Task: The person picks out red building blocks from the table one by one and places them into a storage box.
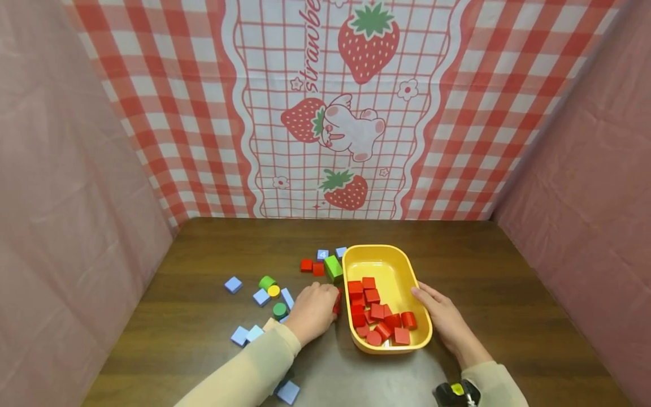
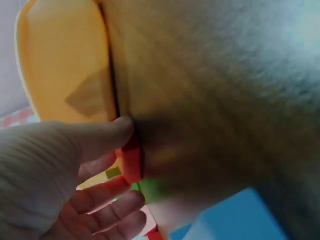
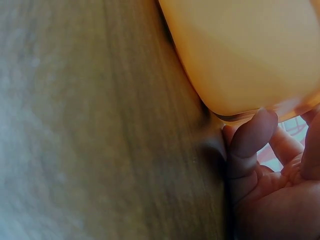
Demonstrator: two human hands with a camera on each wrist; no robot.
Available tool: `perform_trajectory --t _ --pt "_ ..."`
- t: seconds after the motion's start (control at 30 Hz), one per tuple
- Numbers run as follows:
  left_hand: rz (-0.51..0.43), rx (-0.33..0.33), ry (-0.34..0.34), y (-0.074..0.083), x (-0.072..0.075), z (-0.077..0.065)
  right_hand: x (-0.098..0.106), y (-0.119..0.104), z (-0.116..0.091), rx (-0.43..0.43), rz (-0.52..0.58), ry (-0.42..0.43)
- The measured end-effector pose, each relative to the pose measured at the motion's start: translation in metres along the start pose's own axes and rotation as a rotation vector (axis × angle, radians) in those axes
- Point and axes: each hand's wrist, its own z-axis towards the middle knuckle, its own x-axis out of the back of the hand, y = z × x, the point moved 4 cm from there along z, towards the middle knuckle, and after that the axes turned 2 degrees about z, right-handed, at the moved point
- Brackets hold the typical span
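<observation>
In the head view my left hand [image 1: 313, 312] is low over the table, just left of a yellow plastic tub [image 1: 385, 252]. Its thumb and fingers pinch a red block [image 2: 131, 162], partly hidden by the hand. At the tub's right side, my right hand [image 1: 443, 317] holds the wall near the rim; in the right wrist view its bent fingers [image 3: 255, 132] touch the outside of the wall. Several red blocks [image 1: 377, 311], cubes and cylinders among them, lie heaped in the tub's near and left part.
Two red cubes [image 1: 306, 265], a green block [image 1: 333, 268] and light blue tiles [image 1: 322, 255] lie behind my left hand. Left of it are more blue tiles [image 1: 233, 285], green cylinders [image 1: 280, 310] and a yellow cylinder [image 1: 273, 291]. A checked strawberry cloth [image 1: 183, 113] hangs behind the table.
</observation>
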Motion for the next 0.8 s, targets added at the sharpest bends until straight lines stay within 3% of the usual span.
perform_trajectory --t 0.1,0.17,0.27,0.33,0.4,0.47,0.63,0.8 --pt "-0.019 0.025 0.005 -0.006 0.003 -0.001 0.000 0.001 0.000 0.001 0.006 -0.005" --pt "-0.051 0.080 0.023 -0.011 0.010 -0.001 -0.001 0.002 0.000 0.002 0.012 -0.008" --pt "-0.157 0.188 0.115 -0.015 0.025 0.002 0.000 0.003 0.001 0.005 0.018 -0.006" --pt "-0.256 0.219 0.192 -0.012 0.035 0.006 0.001 0.002 0.000 0.007 0.019 -0.001" --pt "-0.340 0.196 0.239 -0.003 0.041 0.011 0.002 0.002 0.000 0.007 0.018 0.003" --pt "-0.372 0.133 0.221 0.012 0.041 0.016 0.002 0.001 -0.001 0.002 0.012 -0.001" --pt "-0.265 -0.028 0.119 0.047 0.030 0.029 0.000 0.002 -0.001 -0.001 0.013 -0.006" --pt "-0.206 -0.079 0.116 0.062 0.023 0.042 0.001 0.002 -0.002 0.005 0.021 0.003"
